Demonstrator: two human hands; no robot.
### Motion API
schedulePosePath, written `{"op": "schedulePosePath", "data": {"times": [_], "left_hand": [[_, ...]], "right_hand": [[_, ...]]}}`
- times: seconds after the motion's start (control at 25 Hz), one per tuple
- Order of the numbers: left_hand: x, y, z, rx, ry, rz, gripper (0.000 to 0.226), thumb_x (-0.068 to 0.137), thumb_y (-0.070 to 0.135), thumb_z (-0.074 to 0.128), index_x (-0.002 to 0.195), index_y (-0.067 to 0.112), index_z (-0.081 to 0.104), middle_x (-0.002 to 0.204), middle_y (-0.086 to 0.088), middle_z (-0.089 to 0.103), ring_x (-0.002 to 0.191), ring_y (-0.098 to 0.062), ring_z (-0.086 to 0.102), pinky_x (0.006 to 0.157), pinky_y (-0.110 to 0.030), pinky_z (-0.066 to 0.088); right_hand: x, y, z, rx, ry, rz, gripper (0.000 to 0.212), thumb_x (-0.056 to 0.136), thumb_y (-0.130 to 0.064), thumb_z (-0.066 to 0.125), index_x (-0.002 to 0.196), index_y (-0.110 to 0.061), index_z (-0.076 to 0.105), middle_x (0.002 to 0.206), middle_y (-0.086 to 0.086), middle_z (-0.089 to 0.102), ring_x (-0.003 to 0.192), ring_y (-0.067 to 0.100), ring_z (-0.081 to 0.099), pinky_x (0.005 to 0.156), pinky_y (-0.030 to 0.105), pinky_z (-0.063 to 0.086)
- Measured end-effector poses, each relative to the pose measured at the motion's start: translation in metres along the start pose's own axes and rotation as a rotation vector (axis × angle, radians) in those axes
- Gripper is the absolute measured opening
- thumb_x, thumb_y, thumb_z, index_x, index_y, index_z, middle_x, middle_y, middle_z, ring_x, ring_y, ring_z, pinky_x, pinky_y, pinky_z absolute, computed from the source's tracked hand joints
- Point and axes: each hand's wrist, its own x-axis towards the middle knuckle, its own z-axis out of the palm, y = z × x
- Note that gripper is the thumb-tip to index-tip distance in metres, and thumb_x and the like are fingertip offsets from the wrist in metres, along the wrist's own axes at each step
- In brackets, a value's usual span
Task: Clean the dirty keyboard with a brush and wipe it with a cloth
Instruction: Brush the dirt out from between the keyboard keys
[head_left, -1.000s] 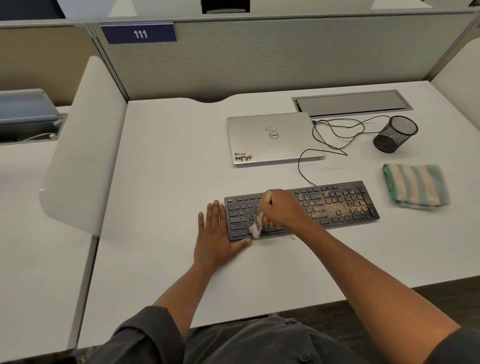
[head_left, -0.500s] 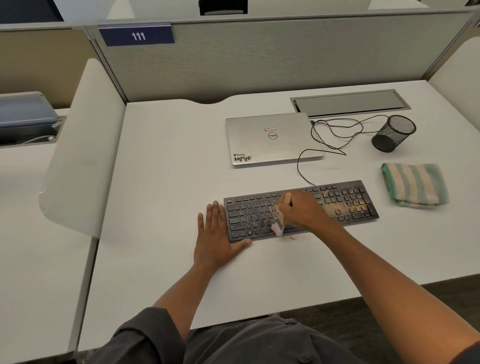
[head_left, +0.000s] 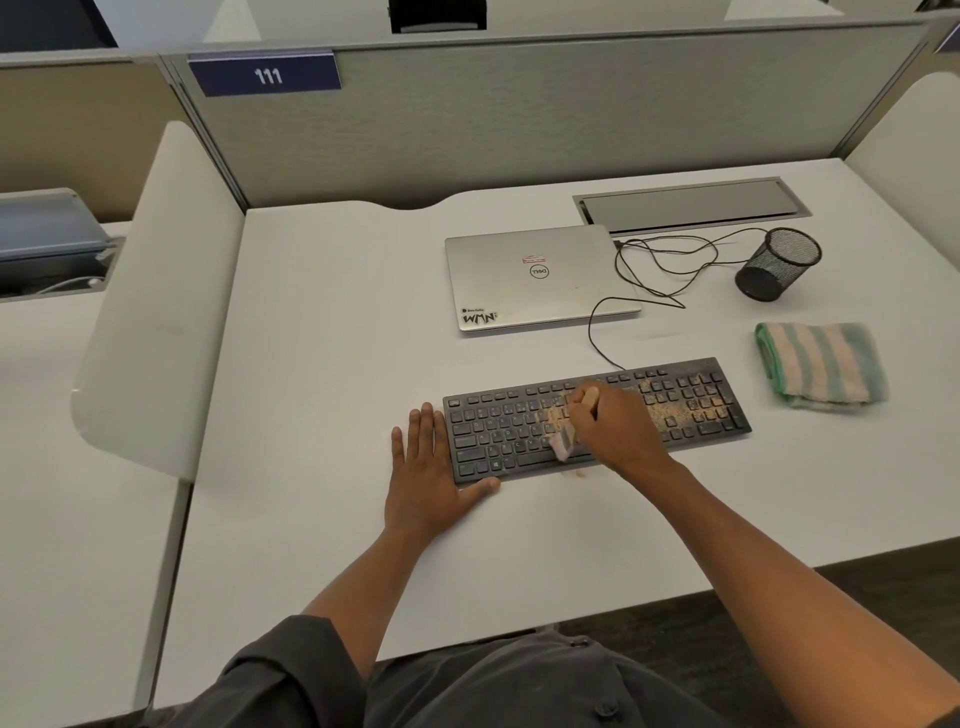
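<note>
We see one black keyboard lying on the white desk, tan crumbs strewn over its right half and a patch near its middle. Our right hand curls its fingers round one small brush, wooden handle up, pale bristles down on the lower key rows. Our left hand lies flat on the desk, fingers straight and close together, thumb touching the keyboard's front left corner. One folded striped cloth sits just right of the keyboard. Behind are one closed silver laptop, one black mesh cup and one tangled cable.
</note>
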Motion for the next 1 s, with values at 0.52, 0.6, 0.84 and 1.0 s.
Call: {"op": "schedulePosePath", "data": {"times": [0.52, 0.6, 0.84, 1.0], "left_hand": [[0.001, 0.0, 0.001, -0.001, 0.003, -0.002, 0.129, 0.076, 0.096, 0.024, 0.159, 0.004, -0.011, 0.168, -0.014, -0.015, 0.153, -0.024, -0.024, 0.124, -0.05, -0.012], [0.001, 0.0, 0.001, 0.001, -0.001, -0.005, 0.129, 0.076, 0.097, 0.022, 0.159, 0.005, -0.012, 0.168, -0.014, -0.016, 0.153, -0.023, -0.025, 0.124, -0.05, -0.013], [0.001, 0.0, 0.001, 0.011, -0.012, -0.005, 0.13, 0.072, 0.099, 0.011, 0.159, 0.005, -0.013, 0.167, -0.014, -0.017, 0.152, -0.024, -0.026, 0.124, -0.05, -0.013], [0.001, -0.001, 0.001, -0.001, -0.004, 0.0, 0.13, 0.072, 0.099, 0.012, 0.158, 0.005, -0.014, 0.167, -0.013, -0.018, 0.152, -0.023, -0.026, 0.124, -0.049, -0.014]], "right_hand": [[-0.012, 0.003, 0.015, 0.032, -0.058, -0.152, 0.021, 0.091, -0.011, 0.054, 0.074, -0.023, 0.055, 0.058, -0.006, 0.058, 0.054, 0.014, 0.052, 0.05, 0.027, 0.036], [-0.012, 0.002, 0.016, -0.059, -0.09, -0.182, 0.02, 0.092, -0.014, 0.051, 0.074, -0.021, 0.052, 0.056, -0.008, 0.054, 0.054, 0.018, 0.051, 0.051, 0.028, 0.035], [-0.014, 0.002, 0.021, 0.037, -0.073, -0.173, 0.016, 0.091, -0.015, 0.053, 0.076, -0.02, 0.056, 0.064, 0.0, 0.062, 0.06, 0.021, 0.058, 0.053, 0.034, 0.044], [-0.012, 0.005, 0.013, -0.009, 0.012, -0.124, 0.018, 0.089, -0.023, 0.044, 0.077, -0.017, 0.056, 0.062, -0.001, 0.06, 0.057, 0.02, 0.056, 0.051, 0.029, 0.039]]}}
